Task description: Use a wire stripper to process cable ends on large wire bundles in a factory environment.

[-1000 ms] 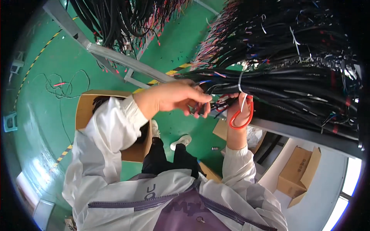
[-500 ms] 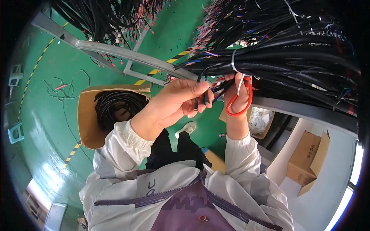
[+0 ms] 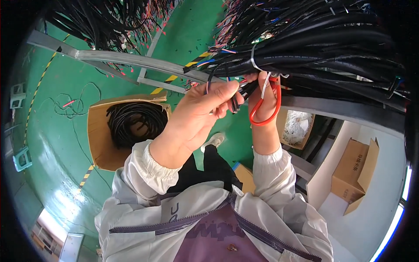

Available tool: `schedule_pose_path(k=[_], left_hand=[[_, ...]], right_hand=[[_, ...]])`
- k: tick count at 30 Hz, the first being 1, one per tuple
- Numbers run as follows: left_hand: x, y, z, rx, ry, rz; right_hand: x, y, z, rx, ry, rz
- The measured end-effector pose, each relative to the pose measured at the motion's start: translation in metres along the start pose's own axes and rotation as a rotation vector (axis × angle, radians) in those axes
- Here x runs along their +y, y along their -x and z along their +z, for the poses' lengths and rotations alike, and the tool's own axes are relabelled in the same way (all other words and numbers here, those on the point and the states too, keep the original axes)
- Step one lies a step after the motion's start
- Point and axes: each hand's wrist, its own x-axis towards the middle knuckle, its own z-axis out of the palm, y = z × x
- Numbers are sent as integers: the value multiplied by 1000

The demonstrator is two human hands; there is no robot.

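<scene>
My left hand (image 3: 196,107) is closed on the thin black ends of stripped cable (image 3: 235,105), thumb laid over the fingers. Beside it, my right hand (image 3: 264,107) grips red-handled scissors (image 3: 278,107), whose looped handle hangs across the palm; the blades are hidden. Just above both hands lies a thick bundle of black cables (image 3: 305,59) on a metal rail. A white cable tie (image 3: 253,56) circles the bundle, and its loose tail hangs down by my right fingers. Blue, white and pink wires (image 3: 224,51) stick out of the bundle's left end.
The grey metal rail (image 3: 144,62) crosses in front of me. More black cables (image 3: 104,19) hang at the far left. A cardboard box (image 3: 98,148) with coiled black cable (image 3: 139,122) stands on the floor to my left. Another cardboard box (image 3: 351,168) sits at right.
My view has shifted slightly, so the bundle and rail sit a little further left. Both hands keep their holds, and the cable ends in my left hand have tilted.
</scene>
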Motion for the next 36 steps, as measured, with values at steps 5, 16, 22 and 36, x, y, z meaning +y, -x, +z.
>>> schedule_pose_path(k=[5, 16, 22, 36], left_hand=[[-3, -1, -4, -124, 192, -52], [-3, 2, -1, -256, 489, -151], [-8, 3, -6, -245, 314, -64], [-20, -5, -5, -173, 141, 77]], right_hand=[[3, 0, -9, 17, 8, 23], [3, 1, -5, 47, 4, 12], [5, 0, -8, 30, 57, -16], [1, 1, -4, 25, 82, -9]])
